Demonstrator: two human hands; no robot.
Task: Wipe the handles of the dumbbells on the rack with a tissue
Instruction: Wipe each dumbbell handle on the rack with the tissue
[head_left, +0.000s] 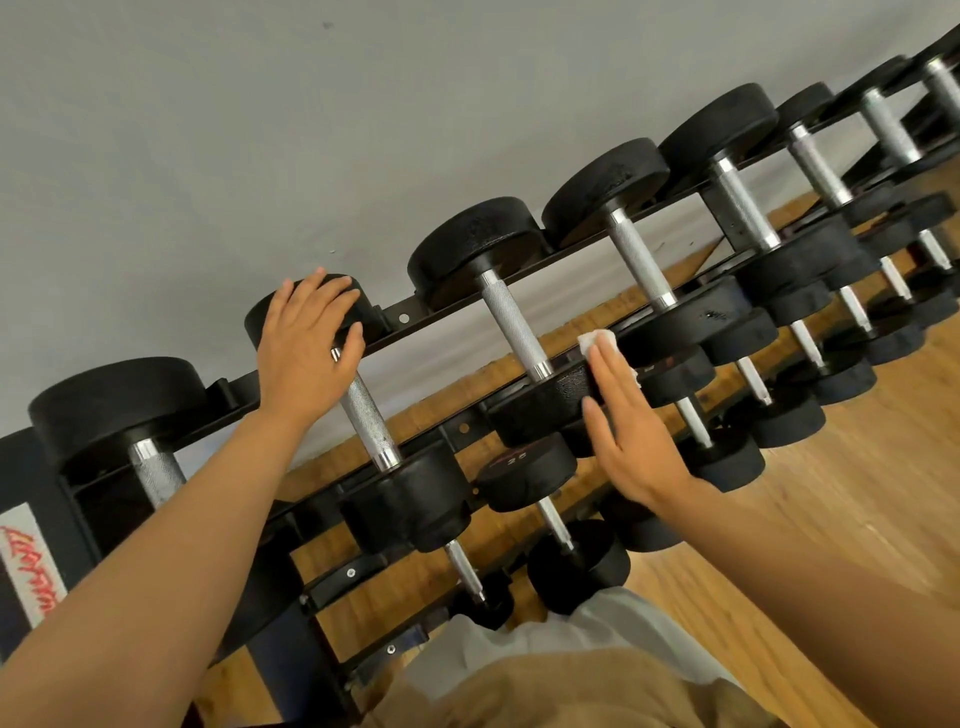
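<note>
"Where is the left hand (306, 345)?"

"It is stretched far out on a long bare arm. The palm faces down. The fingers are spread and bent a little at the tips, and the thumb sticks out to the side."

"And the right hand (631, 441)?"

"It is flat. Its fingers are straight and close together, pointing up and away. That arm is bare too."
</note>
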